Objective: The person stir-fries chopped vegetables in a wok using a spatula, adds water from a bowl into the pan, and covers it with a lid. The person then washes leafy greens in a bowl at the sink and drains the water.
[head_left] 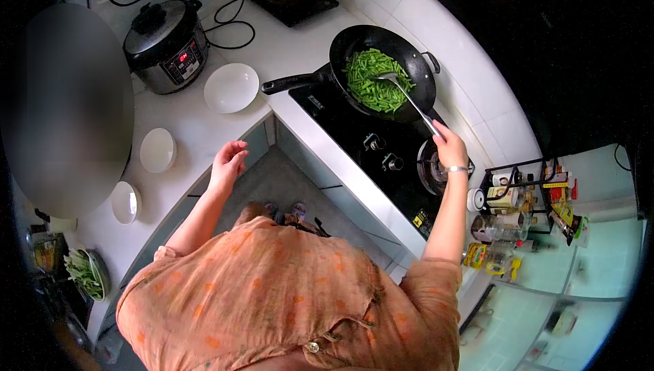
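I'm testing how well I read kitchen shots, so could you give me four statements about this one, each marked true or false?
1. The right grip holds a metal spatula whose head is among the cut green beans in the wok. True.
2. The left grip holds the wok's handle. False: it is empty, away from the wok.
3. The electric cooker's display is dark. False: it glows red.
4. The large white dish is empty. True.
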The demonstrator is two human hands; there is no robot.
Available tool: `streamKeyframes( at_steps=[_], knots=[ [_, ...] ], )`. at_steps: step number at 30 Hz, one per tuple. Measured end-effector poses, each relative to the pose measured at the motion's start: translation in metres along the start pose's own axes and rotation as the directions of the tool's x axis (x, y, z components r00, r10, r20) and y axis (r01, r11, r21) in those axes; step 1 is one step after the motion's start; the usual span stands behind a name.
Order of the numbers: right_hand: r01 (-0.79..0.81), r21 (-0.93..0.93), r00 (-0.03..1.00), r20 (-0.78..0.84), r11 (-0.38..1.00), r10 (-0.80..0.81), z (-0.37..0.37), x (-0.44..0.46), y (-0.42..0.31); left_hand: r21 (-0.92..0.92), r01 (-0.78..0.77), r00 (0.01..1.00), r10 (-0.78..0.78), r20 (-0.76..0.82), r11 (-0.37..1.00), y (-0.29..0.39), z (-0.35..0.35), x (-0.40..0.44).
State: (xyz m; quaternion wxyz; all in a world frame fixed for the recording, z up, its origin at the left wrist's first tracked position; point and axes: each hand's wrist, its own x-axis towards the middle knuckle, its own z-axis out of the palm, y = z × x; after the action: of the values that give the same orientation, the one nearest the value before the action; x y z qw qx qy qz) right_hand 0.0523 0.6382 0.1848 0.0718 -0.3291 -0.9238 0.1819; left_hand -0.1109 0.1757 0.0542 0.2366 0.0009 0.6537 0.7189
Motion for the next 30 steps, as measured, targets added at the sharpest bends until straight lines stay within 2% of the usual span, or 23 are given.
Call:
streamKeyframes(
  at_steps=[2,3,5,6,7,11,13,15,18,20,21,23,24,27,28,29,30],
  knots=[
    [0.081,0.049,0.996,-0.042,0.996,-0.079,-0.004,-0.005,0.027,-0.015,0.009,1.000,-0.009,-0.023,1.000,-0.004,-0.004,-0.002],
    [0.021,0.071,0.999,-0.042,0.997,-0.018,-0.016,-0.016,0.009,-0.012,0.006,1.000,-0.006,-0.030,1.000,-0.005,-0.006,-0.003],
    [-0.055,0.248,0.998,-0.029,0.967,0.064,-0.022,-0.023,0.022,-0.007,0.003,0.999,-0.004,-0.035,1.000,-0.004,-0.008,-0.005],
    [-0.062,0.348,0.997,-0.015,0.935,0.071,-0.024,-0.027,0.024,0.002,0.006,0.999,-0.006,-0.040,1.000,-0.002,-0.008,-0.007],
    [-0.062,0.347,0.997,-0.014,0.936,0.072,-0.025,-0.033,0.024,0.009,0.008,0.999,-0.007,-0.044,1.000,-0.002,-0.008,-0.008],
    [0.082,0.082,0.995,-0.063,0.993,-0.076,-0.024,-0.055,-0.007,0.011,0.005,0.999,-0.004,-0.036,1.000,-0.002,-0.008,-0.009],
    [0.060,-0.001,0.996,-0.068,0.998,-0.060,-0.014,-0.060,-0.021,-0.007,-0.007,1.000,0.007,0.007,1.000,-0.002,-0.006,-0.009],
    [-0.056,-0.083,0.996,-0.076,0.995,0.050,-0.023,-0.068,-0.038,-0.001,-0.004,1.000,0.004,0.012,1.000,-0.006,-0.007,-0.007],
    [0.027,-0.037,0.991,-0.131,0.999,-0.032,-0.007,-0.056,0.006,0.001,0.017,1.000,-0.017,-0.006,1.000,-0.017,-0.012,-0.003],
    [-0.092,0.369,0.988,-0.085,0.925,0.132,0.013,-0.045,0.040,-0.007,0.027,0.999,-0.027,-0.031,1.000,-0.021,-0.014,-0.009],
    [-0.089,0.368,0.989,-0.078,0.925,0.127,0.020,-0.042,0.042,0.000,0.034,0.998,-0.034,-0.054,0.999,-0.019,-0.013,-0.012],
    [-0.189,0.612,0.963,-0.038,0.768,0.267,0.037,-0.036,0.046,0.007,0.046,0.995,-0.045,-0.091,0.999,-0.016,-0.013,-0.022],
    [-0.332,0.636,0.926,0.080,0.697,0.368,0.030,-0.043,0.021,-0.006,0.031,0.992,-0.031,-0.122,1.000,-0.016,-0.013,-0.027],
    [-0.273,0.610,0.957,0.092,0.744,0.276,0.039,-0.033,0.032,-0.028,-0.016,0.984,0.011,-0.178,0.999,-0.015,-0.009,-0.043],
    [-0.169,0.615,0.980,0.024,0.770,0.195,0.042,-0.026,0.045,-0.016,-0.017,0.980,0.013,-0.199,1.000,-0.019,-0.008,-0.046],
    [-0.160,0.613,0.983,0.031,0.773,0.179,0.040,-0.019,0.052,-0.003,-0.018,0.975,0.017,-0.222,1.000,-0.023,-0.007,-0.050],
    [-0.053,0.434,0.993,-0.073,0.900,0.094,0.036,-0.014,0.054,-0.016,-0.031,0.973,0.026,-0.228,0.999,-0.025,-0.002,-0.054]
  ],
)
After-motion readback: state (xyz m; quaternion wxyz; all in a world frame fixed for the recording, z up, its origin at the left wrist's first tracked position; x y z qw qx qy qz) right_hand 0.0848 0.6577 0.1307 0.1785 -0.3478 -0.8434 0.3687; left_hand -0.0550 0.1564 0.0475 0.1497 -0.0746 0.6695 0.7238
